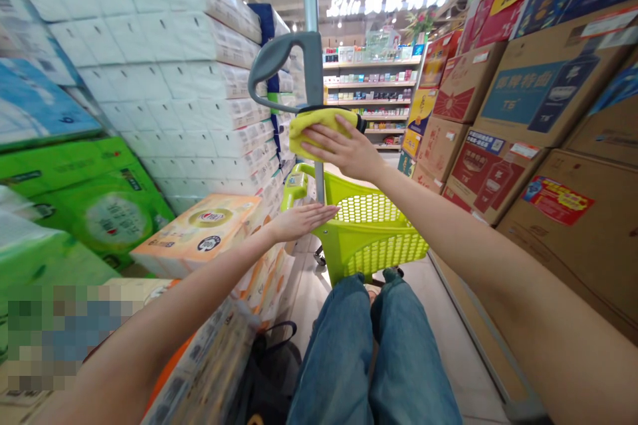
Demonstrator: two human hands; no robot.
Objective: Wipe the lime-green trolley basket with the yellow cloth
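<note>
Right hand (346,146): laid on the yellow cloth (303,131), fingers spread wide rather than curled round it.
Cloth position: against the pole, just below the grey handle (313,70), above the basket; a black part (361,123) protrudes beside it.
Left hand (299,219): fingers extended and together, nothing seen held; fingertips beside the pole (319,182), at the rim of the green basket (376,259). Contact cannot be determined.
Left side of aisle: stacked white tissue packs (164,89); an orange pack (199,226) near the left forearm.
Right side: stacked cartons (538,93).
</note>
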